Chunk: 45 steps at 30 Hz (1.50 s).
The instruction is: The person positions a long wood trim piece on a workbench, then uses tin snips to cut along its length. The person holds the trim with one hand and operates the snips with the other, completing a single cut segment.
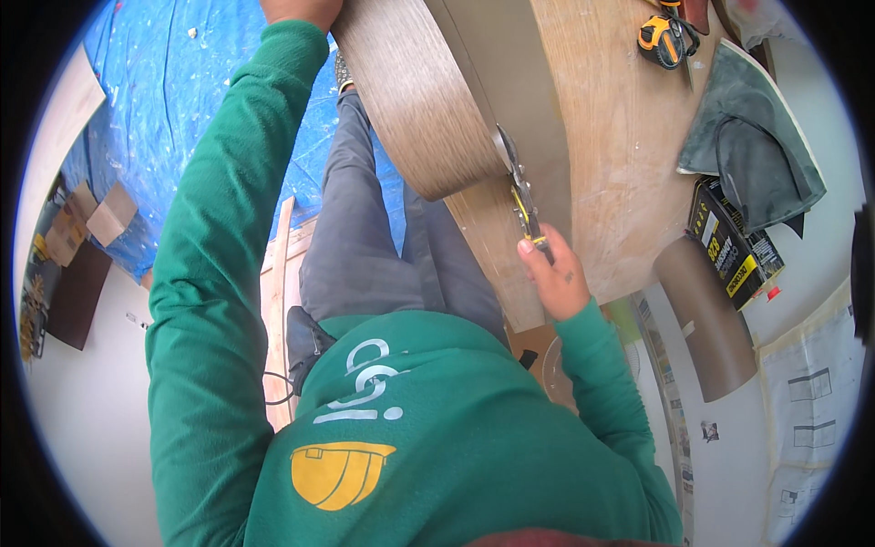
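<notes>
A sheet of wood-grain laminate point(415, 87) curls up over the near left side of a plywood board, its plain grey-brown part point(538, 118) lying flat to the right. My left hand point(301, 9) grips the strip's left edge at the top of the view, where the frame cuts off most of its fingers. Closed round the handles of a pair of snips point(524, 205) with yellow on the grips is my right hand point(561, 278). The snips' blades meet the laminate at the line between the curled strip and the flat part; the exact bite is hard to see.
Beneath the laminate lies the plywood board point(611, 182). An orange and black tape measure point(663, 41) rests on its far right. Beyond its right edge are a dark green cloth item point(756, 137), a black and yellow can point(738, 242) and a brown roll point(706, 319). Blue sheeting point(210, 100) covers floor at left.
</notes>
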Tool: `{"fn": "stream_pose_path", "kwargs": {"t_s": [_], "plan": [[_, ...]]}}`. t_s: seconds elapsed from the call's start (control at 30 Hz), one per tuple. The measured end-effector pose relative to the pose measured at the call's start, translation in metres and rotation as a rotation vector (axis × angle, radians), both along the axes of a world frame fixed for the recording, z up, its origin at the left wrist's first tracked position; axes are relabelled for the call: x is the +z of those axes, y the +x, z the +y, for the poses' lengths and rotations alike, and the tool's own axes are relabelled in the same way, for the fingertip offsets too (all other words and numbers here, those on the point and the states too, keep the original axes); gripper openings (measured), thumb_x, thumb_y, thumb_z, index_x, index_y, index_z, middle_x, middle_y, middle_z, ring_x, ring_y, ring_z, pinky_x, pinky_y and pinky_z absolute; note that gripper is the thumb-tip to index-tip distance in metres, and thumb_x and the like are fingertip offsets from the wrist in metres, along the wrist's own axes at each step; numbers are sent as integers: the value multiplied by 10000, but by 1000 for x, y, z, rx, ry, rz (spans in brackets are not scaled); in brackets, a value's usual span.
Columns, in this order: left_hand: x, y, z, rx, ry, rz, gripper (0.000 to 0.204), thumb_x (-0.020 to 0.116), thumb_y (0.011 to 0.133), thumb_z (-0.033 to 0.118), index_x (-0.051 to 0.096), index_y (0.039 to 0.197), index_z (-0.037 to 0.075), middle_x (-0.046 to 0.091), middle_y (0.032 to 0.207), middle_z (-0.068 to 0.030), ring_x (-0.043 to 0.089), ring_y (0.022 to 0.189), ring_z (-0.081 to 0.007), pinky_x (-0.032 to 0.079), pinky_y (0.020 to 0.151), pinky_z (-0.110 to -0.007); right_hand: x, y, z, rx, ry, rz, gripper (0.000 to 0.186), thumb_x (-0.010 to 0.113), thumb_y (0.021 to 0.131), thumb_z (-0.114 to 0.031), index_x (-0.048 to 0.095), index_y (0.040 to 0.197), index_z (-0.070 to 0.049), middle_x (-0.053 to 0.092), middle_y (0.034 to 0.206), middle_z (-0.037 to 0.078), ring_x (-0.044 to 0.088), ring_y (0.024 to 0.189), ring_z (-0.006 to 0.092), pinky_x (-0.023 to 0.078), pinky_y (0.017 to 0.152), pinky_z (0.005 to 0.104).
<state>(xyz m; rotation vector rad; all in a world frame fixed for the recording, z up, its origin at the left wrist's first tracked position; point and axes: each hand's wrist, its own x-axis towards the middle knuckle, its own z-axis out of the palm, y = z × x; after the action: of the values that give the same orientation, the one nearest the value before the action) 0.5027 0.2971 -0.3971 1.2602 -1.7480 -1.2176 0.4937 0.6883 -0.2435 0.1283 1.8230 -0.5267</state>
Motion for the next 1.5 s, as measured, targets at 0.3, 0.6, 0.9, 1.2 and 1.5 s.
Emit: {"fn": "stream_pose_path", "kwargs": {"t_s": [0.3, 0.6, 0.9, 1.2, 1.5], "plan": [[0, 1, -1, -17, 20, -37, 943, 861, 812, 435, 367, 1445, -59, 558, 1330, -243, 584, 1206, -335, 480, 1041, -401, 3, -3, -11, -32, -39, -30, 440, 627, 1002, -380, 615, 1223, 0, 625, 845, 46, 564, 781, 138, 475, 740, 320], [3, 2, -3, -45, 64, -58, 974, 859, 812, 428, 334, 1470, -63, 542, 1357, -258, 594, 1202, -350, 486, 1043, -412, 1, -7, -8, -35, -73, -67, 451, 618, 1006, -371, 600, 1256, 4, 629, 864, 54, 579, 808, 140, 482, 766, 316], [14, -2, 2, 1, 123, -124, 1020, 855, 807, 437, 293, 1507, -48, 530, 1371, -270, 591, 1218, -358, 488, 1056, -416, -1, 7, 5, -33, -80, -27, 476, 613, 1005, -398, 595, 1257, 5, 636, 861, 78, 596, 814, 171, 488, 767, 343], [12, -1, 1, -12, 106, -92, 1011, 857, 807, 431, 302, 1498, -55, 530, 1368, -272, 589, 1219, -359, 485, 1060, -418, 5, -2, -4, 11, -5, -16, 478, 618, 1000, -420, 595, 1221, 4, 641, 878, 113, 593, 806, 197, 490, 755, 360], [15, -2, 2, -20, 97, -98, 1011, 851, 812, 433, 297, 1503, -55, 521, 1375, -277, 584, 1228, -367, 483, 1064, -423, 4, -3, -5, 47, 15, -15, 505, 600, 1003, -453, 594, 1221, 2, 637, 877, 116, 592, 800, 209, 493, 763, 366]]}}
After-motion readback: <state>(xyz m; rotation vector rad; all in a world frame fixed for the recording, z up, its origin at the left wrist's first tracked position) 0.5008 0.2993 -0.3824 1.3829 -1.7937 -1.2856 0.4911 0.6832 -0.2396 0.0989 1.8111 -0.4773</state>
